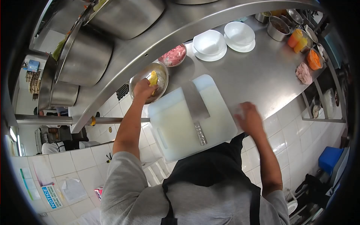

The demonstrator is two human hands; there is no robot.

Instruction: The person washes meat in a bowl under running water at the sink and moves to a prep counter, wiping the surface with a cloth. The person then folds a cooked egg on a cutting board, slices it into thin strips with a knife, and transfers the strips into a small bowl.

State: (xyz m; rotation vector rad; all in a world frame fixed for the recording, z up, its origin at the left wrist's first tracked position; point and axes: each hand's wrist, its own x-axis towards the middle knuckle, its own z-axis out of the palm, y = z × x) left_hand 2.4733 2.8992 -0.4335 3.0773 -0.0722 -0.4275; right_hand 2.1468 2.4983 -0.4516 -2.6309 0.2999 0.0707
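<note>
**Left hand on yellow piece at steel bowl; right hand free**

Your left hand [144,90] has its fingers closed, pinching a yellow piece [153,78]. The piece sits at those fingertips, against the inside of the steel bowl [162,87]; can't tell if it touches the metal.

Just past the left fingertips, up and to the right: a bowl of pink slices [173,57].

Your right hand [250,118] is motion-blurred, fingers bent and loosely parted, nothing visible in them. Left of those fingers, near them: the cutting board [168,122]. The cleaver [196,101] lies flat on it between your two hands, handle toward you.

Ahead of the right fingers, well apart: two white bowls [208,43] on plates. Farther off to their right: squeeze bottles [295,38] and a pink lump [304,73] on the steel counter [258,77].
</note>
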